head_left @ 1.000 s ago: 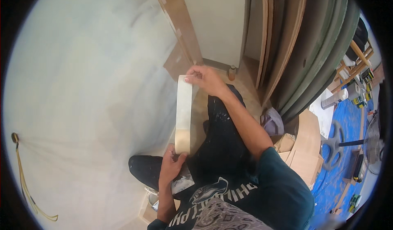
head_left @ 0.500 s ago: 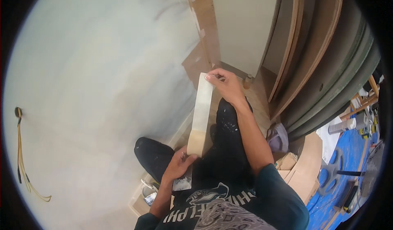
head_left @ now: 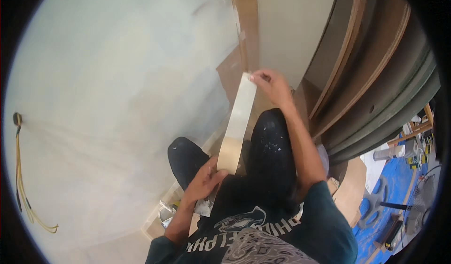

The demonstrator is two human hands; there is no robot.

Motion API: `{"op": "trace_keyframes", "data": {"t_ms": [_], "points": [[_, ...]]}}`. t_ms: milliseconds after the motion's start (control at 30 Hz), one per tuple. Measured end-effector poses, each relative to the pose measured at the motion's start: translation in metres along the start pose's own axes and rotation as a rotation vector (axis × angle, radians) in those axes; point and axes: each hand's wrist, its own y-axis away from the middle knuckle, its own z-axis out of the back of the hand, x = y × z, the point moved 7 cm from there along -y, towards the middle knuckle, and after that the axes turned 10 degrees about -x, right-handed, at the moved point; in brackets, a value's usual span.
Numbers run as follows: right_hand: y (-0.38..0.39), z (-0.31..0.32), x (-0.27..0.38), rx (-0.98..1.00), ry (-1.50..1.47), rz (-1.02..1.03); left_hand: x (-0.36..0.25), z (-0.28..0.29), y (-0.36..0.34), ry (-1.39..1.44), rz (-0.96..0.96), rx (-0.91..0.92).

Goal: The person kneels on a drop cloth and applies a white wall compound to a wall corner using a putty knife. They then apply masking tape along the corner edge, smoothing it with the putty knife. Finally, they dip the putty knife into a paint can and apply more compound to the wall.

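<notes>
A long flat strip, pale white above and tan below, stretches between my two hands over my dark-clad knees. The thumb and fingers of my right hand pinch its top end. Lower down, my left hand grips the tan end, thumb on the face and fingers partly hidden behind it. Beneath my left hand, a small paint-smeared light object shows partly; I cannot make out what it is.
A pale wall with hanging cables is on my left. Wooden and green boards lean at right. Bent cardboard, a fan and assorted items lie by a blue sheet. A metal can stands low left.
The strip has shifted right and now slants, top end toward the right, with both hands still on it. The view has shifted, so the boards and knees sit differently in the picture.
</notes>
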Motion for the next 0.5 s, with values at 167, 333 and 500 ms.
{"op": "trace_keyframes", "data": {"t_ms": [167, 333, 500], "points": [[-0.049, 0.011, -0.031, 0.023, 0.158, 0.102, -0.014, -0.002, -0.061, -0.197, -0.134, 0.052], [-0.068, -0.002, -0.146, 0.041, 0.253, -0.106, 0.016, 0.01, -0.13, -0.212, -0.065, 0.019], [-0.017, -0.039, -0.328, 0.176, 0.381, -0.278, 0.129, 0.021, -0.17, -0.364, 0.033, -0.087]]}}
